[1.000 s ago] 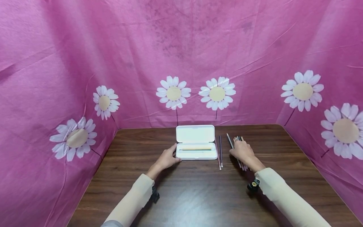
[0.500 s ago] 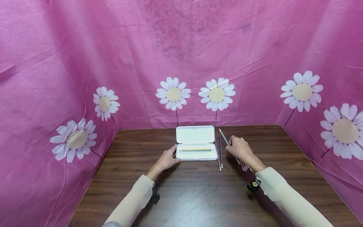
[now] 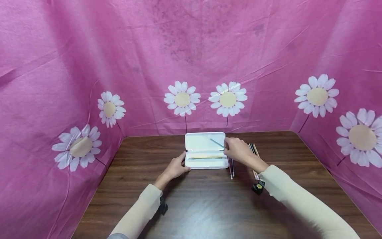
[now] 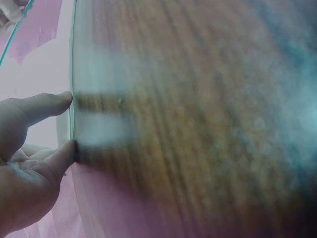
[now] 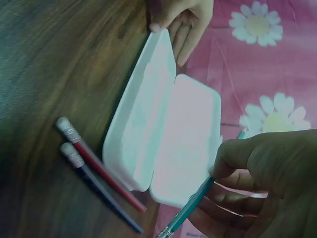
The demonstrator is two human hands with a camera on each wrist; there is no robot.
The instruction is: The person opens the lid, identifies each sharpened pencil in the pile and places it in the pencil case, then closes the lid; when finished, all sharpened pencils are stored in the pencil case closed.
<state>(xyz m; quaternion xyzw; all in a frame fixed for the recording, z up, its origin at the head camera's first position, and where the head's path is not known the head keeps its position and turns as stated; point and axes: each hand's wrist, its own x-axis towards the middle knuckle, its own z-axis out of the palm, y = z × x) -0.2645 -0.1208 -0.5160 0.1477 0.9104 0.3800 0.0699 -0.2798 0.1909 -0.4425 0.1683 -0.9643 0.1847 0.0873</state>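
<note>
A white pencil case (image 3: pixel 206 166) lies with its lid (image 3: pixel 198 142) tipped back; a few pencils (image 3: pixel 207 158) rest inside, one yellowish. My left hand (image 3: pixel 174 167) holds the case's left end, thumb at the front corner and fingers along the side. Over the case's right end, my right hand (image 3: pixel 237 150) pinches a teal pencil (image 5: pixel 190 206) between thumb and fingers. Its far end slants up to the left across the lid in the head view. Beneath that hand, a red pencil (image 5: pixel 104 171) and a dark blue pencil (image 5: pixel 101 191) lie by the case, white erasers toward the front.
Several more pencils (image 3: pixel 254 150) lie in a loose group to the right, partly hidden under the right forearm. The brown wooden table (image 3: pixel 194 205) meets a pink cloth with white daisies (image 3: pixel 206 59) at the back and sides.
My right hand has picked the teal pencil out of the group on the right and carried it left to the case. My left hand stays at the case.
</note>
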